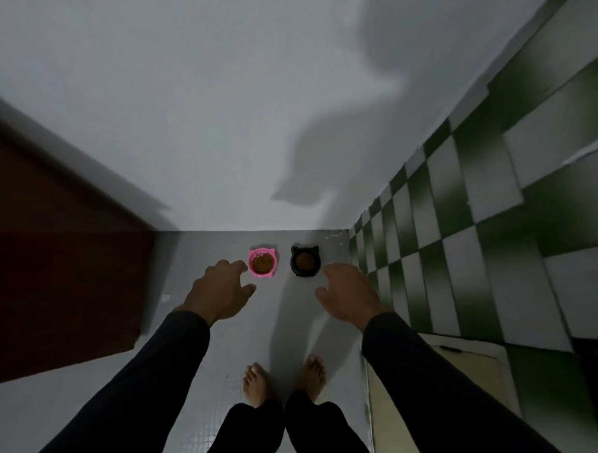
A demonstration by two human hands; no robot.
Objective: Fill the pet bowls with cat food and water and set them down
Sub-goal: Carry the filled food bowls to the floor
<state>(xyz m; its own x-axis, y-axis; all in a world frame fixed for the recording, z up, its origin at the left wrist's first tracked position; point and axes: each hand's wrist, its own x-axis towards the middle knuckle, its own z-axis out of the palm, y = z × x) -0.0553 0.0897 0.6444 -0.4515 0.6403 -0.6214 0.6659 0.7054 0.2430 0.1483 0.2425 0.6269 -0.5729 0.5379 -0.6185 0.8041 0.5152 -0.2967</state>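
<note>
Pale wall (217,110) and grey floor (227,332) meet just behind two cat-eared bowls, with green-checked tiling (496,217) on the right and a brown door (52,254) on the left. Both hold kibble: the pink bowl (262,263) beside the black bowl (305,261). Left hand (218,291) and right hand (348,292) hover above, fingers loose, holding nothing. No water is visible, so that step looks undone; a careless foot could scatter kibble.
</note>
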